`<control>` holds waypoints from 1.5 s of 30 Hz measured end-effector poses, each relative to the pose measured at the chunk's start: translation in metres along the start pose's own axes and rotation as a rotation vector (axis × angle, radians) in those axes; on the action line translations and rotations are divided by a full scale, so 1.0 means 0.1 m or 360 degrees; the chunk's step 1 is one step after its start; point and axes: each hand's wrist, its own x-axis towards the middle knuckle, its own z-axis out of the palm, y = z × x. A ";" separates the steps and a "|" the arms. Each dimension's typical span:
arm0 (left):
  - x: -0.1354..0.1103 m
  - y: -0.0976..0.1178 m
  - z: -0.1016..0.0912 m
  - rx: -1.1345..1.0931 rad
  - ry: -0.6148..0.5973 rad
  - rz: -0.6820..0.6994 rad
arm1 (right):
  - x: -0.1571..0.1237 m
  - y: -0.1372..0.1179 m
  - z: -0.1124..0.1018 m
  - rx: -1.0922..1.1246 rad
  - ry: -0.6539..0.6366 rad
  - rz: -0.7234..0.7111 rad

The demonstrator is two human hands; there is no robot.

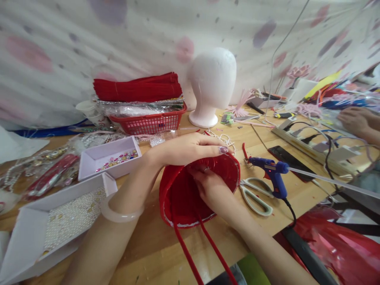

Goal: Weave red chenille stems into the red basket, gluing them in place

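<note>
A hollow, hat-like red piece (178, 200) lies tilted, its opening facing me and a whitish line along its rim. My left hand (190, 148) is curled over the top from outside, gripping the wall; most of its fingers are behind it. Inside the opening, my right hand (213, 190) has its fingers bent together against the inner wall; their tips and anything they hold are hidden. Two thin red fuzzy stems (187, 251) come out of the piece and hang toward me. Just right of it lie scissors (257, 198) and a blue glue gun (271, 172) with a glue stick.
White boxes of pearl beads (74, 215) and coloured gems (117, 160) stand left. Behind are a red basket (151, 122) and a white foam head (212, 83). At right are a power strip (314, 152), a dark phone (289, 162) and another person's hands (360, 120).
</note>
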 end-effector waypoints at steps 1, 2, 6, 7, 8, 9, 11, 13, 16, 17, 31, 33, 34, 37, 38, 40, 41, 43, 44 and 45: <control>0.00 0.00 0.00 -0.0006 -0.0004 -0.0002 | 0.00 0.00 0.00 -0.0006 -0.0001 -0.0001; 0.00 0.00 0.00 -0.0015 -0.0009 -0.0002 | 0.00 0.00 0.00 -0.0015 -0.0003 -0.0001; 0.00 0.00 -0.01 -0.0028 -0.0015 0.0005 | 0.01 -0.01 -0.01 -0.0031 -0.0015 -0.0004; 0.00 0.00 -0.01 -0.0025 -0.0015 0.0007 | 0.01 -0.02 -0.01 -0.0018 -0.0013 -0.0004; 0.00 0.00 -0.01 -0.0023 -0.0014 0.0009 | 0.01 -0.02 -0.01 -0.0002 -0.0005 -0.0001; 0.00 0.00 -0.01 -0.0024 -0.0015 0.0010 | 0.01 -0.02 -0.02 0.0017 0.0004 0.0006; 0.00 -0.01 -0.01 -0.0040 -0.0017 0.0002 | 0.01 -0.02 -0.03 0.0059 0.0024 0.0029; 0.00 -0.01 0.00 -0.0065 -0.0017 -0.0008 | 0.00 -0.02 -0.03 0.0097 0.0040 0.0048; 0.00 -0.01 0.01 -0.0076 -0.0010 0.0001 | 0.00 -0.01 -0.02 0.0105 0.0053 0.0066; 0.00 -0.01 0.01 -0.0075 -0.0009 0.0003 | 0.00 -0.01 -0.02 0.0098 0.0053 0.0063; 0.01 0.00 0.01 -0.0026 -0.0004 -0.0003 | 0.01 0.03 0.02 0.0059 0.0058 -0.0060; 0.01 0.00 0.01 -0.0020 -0.0004 -0.0005 | 0.01 0.04 0.03 0.0046 0.0058 -0.0069; 0.01 -0.01 0.01 -0.0019 -0.0001 -0.0004 | 0.00 0.04 0.02 0.0038 0.0053 -0.0073; 0.01 -0.01 0.00 -0.0024 0.0001 0.0008 | 0.00 0.03 0.01 0.0010 0.0025 -0.0087; 0.01 -0.01 0.00 -0.0021 0.0000 0.0013 | -0.01 0.02 0.01 -0.0007 0.0005 -0.0087; 0.01 -0.01 0.00 -0.0008 0.0003 0.0013 | -0.02 0.01 0.01 -0.0043 -0.0030 -0.0078; 0.01 -0.01 0.00 0.0003 0.0005 0.0008 | -0.03 0.01 0.01 -0.0056 -0.0043 -0.0075; 0.01 -0.01 0.00 0.0030 0.0012 0.0000 | -0.04 0.00 0.00 -0.0066 -0.0052 -0.0073; 0.01 -0.01 0.00 0.0040 0.0014 -0.0003 | -0.04 -0.01 0.00 -0.0066 -0.0054 -0.0076; 0.01 -0.02 0.00 0.0048 0.0017 -0.0004 | -0.05 -0.01 0.00 -0.0063 -0.0057 -0.0083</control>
